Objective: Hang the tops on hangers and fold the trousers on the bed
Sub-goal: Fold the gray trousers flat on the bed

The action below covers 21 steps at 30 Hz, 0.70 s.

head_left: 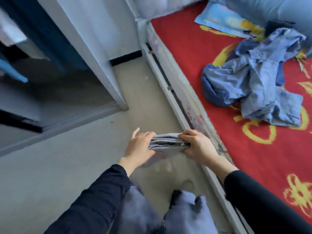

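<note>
The folded trousers (166, 142) are a flat grey-blue stack, held up in the air between two hands over the floor (76, 166), just beside the edge of the bed (244, 157). The left hand (139, 147) holds the end at 9 o'clock. Its fingers bend over the top and one finger sticks out straight. The right hand (198, 146) grips the end at 3 o'clock, with its fingers curled over the top and its thumb tucked below. So the stack sits right in the middle, touching both hands. This pair looks all folded, so I think that bit is done and it only needs a place to go. There is more left to do. A pile of blue clothes (253, 85) lies in a messy heap on the red bed, up at 2 o'clock from the hands and well apart from them. I cannot tell which are tops and which are trousers. An open wardrobe (50, 78) is at 10 o'clock. I can see no hangers clearly.
</note>
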Motion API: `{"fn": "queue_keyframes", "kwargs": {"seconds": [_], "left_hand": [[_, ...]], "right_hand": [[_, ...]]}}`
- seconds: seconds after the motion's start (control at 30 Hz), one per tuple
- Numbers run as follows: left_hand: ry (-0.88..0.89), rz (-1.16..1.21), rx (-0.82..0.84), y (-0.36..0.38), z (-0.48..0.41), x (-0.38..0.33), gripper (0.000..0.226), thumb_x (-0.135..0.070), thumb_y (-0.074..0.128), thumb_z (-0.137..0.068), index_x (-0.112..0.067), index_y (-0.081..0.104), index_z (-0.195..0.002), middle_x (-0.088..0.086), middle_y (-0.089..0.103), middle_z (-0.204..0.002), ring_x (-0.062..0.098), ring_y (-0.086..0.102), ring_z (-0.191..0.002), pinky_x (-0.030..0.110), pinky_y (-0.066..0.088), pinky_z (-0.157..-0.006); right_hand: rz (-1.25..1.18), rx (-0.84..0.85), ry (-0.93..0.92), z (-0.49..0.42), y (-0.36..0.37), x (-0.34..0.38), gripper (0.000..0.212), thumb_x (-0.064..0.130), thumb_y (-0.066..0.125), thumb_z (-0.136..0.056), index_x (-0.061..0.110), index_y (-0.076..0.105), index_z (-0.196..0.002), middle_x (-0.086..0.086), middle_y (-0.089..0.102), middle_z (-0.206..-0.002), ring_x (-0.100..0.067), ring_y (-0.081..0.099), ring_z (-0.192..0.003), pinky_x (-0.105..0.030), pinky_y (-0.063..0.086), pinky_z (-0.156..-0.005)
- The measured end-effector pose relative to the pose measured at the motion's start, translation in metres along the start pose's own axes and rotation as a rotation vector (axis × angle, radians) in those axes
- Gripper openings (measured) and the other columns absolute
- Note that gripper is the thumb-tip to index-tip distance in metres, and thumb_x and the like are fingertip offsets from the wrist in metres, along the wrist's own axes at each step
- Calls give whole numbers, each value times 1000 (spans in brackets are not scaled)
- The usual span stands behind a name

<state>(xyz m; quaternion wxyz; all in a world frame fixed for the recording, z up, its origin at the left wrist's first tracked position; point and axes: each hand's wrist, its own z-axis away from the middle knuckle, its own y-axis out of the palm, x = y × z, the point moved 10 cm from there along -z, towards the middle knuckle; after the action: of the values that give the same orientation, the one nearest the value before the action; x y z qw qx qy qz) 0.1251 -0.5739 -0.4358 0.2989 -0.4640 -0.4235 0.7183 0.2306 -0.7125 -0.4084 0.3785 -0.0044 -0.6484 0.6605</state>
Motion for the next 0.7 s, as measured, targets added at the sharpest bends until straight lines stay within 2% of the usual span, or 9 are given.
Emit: {"fn": "queue_keyframes", "kwargs": {"seconds": [0.1,0.2,0.23,0.3,0.37,0.43,0.5,0.6,0.7], "left_hand": [[-115,34,-40,-38,33,99,45,-45,73,-75,-22,58,-111,-7,66,-102,17,61,-100,34,10,-116],[-212,60,-49,-75,70,198,51,-48,75,-74,-17,59,-112,-1,68,-104,23,60,-99,37,18,-114],[-244,72,-59,-88,83,229,50,-47,76,-74,-16,59,-110,0,68,-102,26,59,-98,36,24,-109],[-294,77,-110,-121,107,287,45,-45,76,-74,-16,59,-104,-1,68,-97,29,57,-93,31,31,-84],[-319,56,-148,-151,124,336,44,-45,76,-75,-16,59,-103,-1,68,-96,29,56,-89,28,24,-70],[-335,37,-164,-176,134,381,47,-47,75,-76,-15,60,-108,-1,67,-100,28,54,-91,29,28,-72],[-339,42,-181,-195,137,423,51,-47,74,-77,-14,60,-112,-1,67,-104,27,53,-94,32,35,-84],[-326,9,-166,-212,125,480,57,-51,70,-79,-13,59,-120,-1,67,-111,22,56,-99,32,31,-101],[-326,-32,-136,-218,102,539,60,-55,65,-82,-14,55,-126,0,66,-117,22,56,-105,28,30,-100]], "right_hand": [[69,103,-112,-66,44,87,51,26,81,-64,19,70,-113,-3,66,-106,-30,62,-98,-36,52,-80],[117,174,-248,-129,91,180,50,31,78,-71,21,67,-119,-2,63,-113,-27,59,-104,-32,47,-83],[124,199,-289,-148,106,211,50,34,78,-73,20,67,-120,-3,63,-114,-27,59,-105,-31,45,-83],[128,244,-351,-184,131,271,55,41,78,-74,20,65,-123,-4,62,-117,-28,58,-106,-29,41,-82],[134,271,-406,-215,150,325,60,44,76,-75,19,62,-127,-5,60,-119,-28,57,-107,-29,40,-82],[161,304,-473,-245,167,368,61,44,74,-77,17,60,-130,-6,59,-120,-27,56,-110,-30,40,-84],[207,337,-548,-275,181,403,61,47,71,-79,15,58,-130,-8,59,-119,-28,56,-109,-32,42,-86],[281,371,-632,-323,205,439,62,53,64,-83,10,58,-128,-11,59,-116,-30,57,-105,-35,44,-83],[326,396,-638,-380,236,460,63,55,58,-87,14,53,-134,-8,56,-123,-28,54,-111,-35,41,-86]]}}
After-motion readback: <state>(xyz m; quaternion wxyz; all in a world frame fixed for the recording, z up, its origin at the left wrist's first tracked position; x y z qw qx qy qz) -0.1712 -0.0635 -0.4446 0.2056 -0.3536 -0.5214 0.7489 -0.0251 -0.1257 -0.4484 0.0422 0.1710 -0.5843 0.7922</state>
